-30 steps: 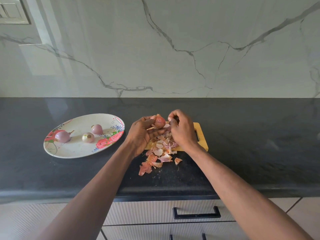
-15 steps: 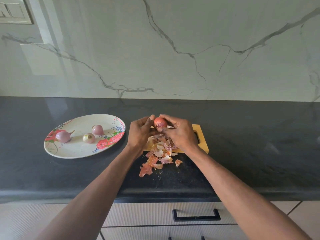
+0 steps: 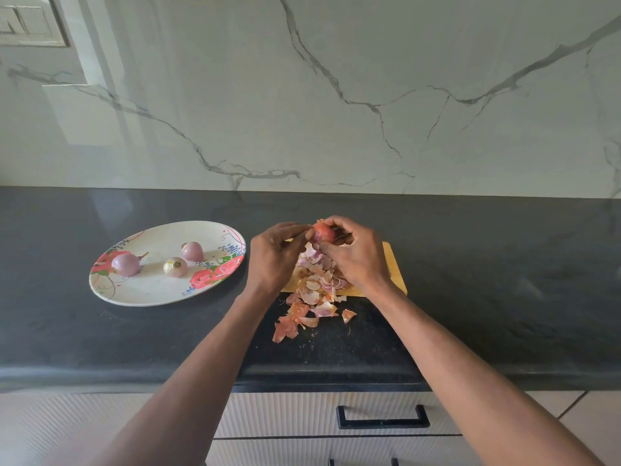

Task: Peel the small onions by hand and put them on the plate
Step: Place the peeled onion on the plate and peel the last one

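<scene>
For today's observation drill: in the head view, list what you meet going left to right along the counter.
Plate with three peeled onions → left hand → onion held in both hands → right hand → yellow board's right edge.

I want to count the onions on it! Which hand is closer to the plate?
Left. The left hand is just beside the plate's right rim; the right hand is farther right, over the cutting board.

Bare counter (image 3: 504,280) right of board (image 3: 395,274); plate (image 3: 151,290) left, peels (image 3: 302,314) in front.

onion (image 3: 323,233): reddish skin, held above peels | plate (image 3: 151,290): floral, three peeled onions (image 3: 174,266) apart
</scene>
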